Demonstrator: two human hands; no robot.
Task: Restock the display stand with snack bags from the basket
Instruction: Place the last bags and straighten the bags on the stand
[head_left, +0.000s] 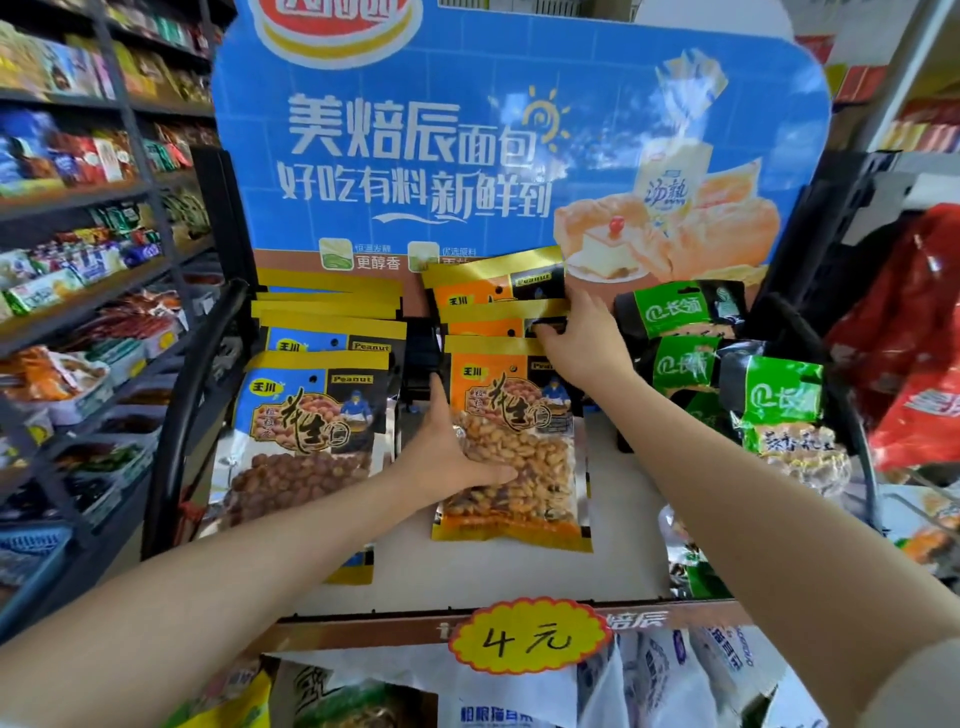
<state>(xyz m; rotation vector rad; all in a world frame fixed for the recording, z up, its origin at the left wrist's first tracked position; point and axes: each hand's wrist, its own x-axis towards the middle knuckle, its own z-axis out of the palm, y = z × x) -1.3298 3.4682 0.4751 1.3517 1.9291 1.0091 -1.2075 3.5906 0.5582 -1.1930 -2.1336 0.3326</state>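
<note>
— So why two hands on one row?

— Because the row is a leaning stack. The left hand (447, 457) lies on the front orange peanut bag (511, 447), thumb up along its left edge and fingers (493, 474) nearly straight across the clear window, pressing it so it doesn't slide down the sloped shelf (618, 525) of the display stand (395, 156).

— And the right?

— The right hand (584, 340) reaches behind, its fingers pinching the top corner of the second orange bag (493, 325), probably to square it with the one at the back.

— Why overlap them like that?

— Each bag shows its yellow header above the one in front, same as the blue peanut bags (311, 415) to the left and the green bags (779, 405) to the right. Shoppers can read every row.

— Where's the basket?

— I can't point to it. A blue crate edge (31, 551) shows low on the left, but I can't tell if that's it.

— How far along?

— My guess: the orange row is nearly settled. The yellow price tag (527, 636) hangs on the front lip.
</note>
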